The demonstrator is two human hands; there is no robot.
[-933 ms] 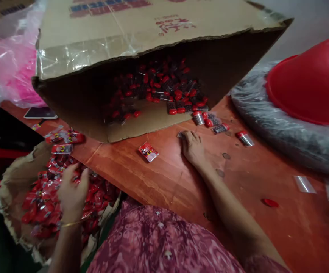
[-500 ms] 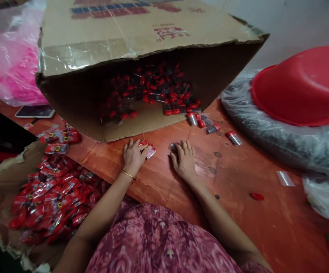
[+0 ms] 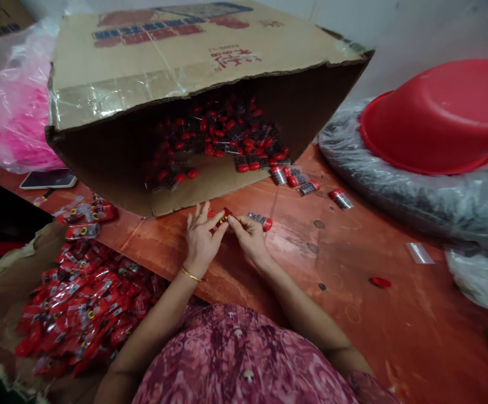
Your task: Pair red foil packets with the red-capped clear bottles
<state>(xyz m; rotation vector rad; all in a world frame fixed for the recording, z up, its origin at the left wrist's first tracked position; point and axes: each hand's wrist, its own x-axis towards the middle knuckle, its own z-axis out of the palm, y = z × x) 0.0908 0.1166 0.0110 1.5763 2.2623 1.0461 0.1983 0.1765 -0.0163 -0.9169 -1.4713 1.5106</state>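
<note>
Left hand (image 3: 199, 238): pinching red packet (image 3: 219, 219), at its 1 o'clock.
Right hand (image 3: 250, 238): grasping vial (image 3: 260, 220), long axis 10-to-4 o'clock, also pinching packet.
Surface (image 3: 353, 292): wooden.

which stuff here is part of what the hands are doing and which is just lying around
In hand: left hand, right hand, red packet, red-capped vial, cardboard box of vials.
Lying about: phone, red basin, pink plastic bag, loose red cap.

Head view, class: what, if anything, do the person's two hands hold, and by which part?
Both the left hand and right hand pinch the small red packet between fingertips, one at each end. The right hand also carries a red-capped vial against its fingers.
</note>
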